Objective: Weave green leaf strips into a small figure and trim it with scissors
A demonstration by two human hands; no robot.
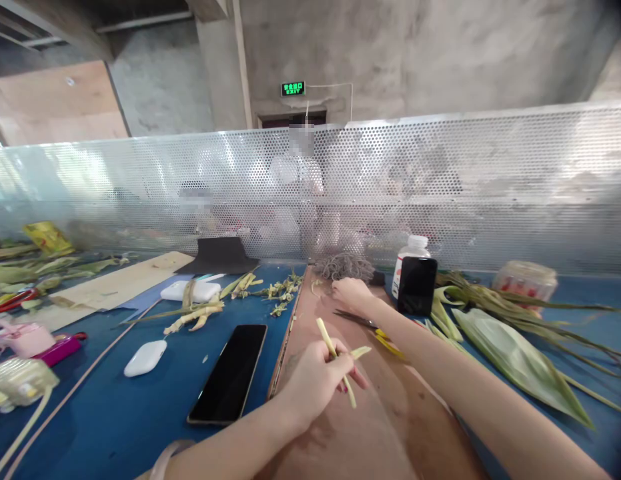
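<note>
My left hand (320,373) is closed around pale green leaf strips (325,333), which cross between the thumb and fingers and stick out on both sides. Farther up the brown board (310,427), my right hand (354,293) has its fingers curled at the lower edge of a tangled heap of grey string (346,267). What its fingertips grip, if anything, is too small to make out. Beneath the right wrist lies a pair of scissors (390,343) with yellow handles, partly covered by the forearm.
A phone (229,373) and white earphone case (145,358) lie left of the board. At right are a white bottle (416,245), an upright black phone (417,285), a broad green leaf (520,363) and a clear container (525,280). A perforated metal screen (230,167) stands behind.
</note>
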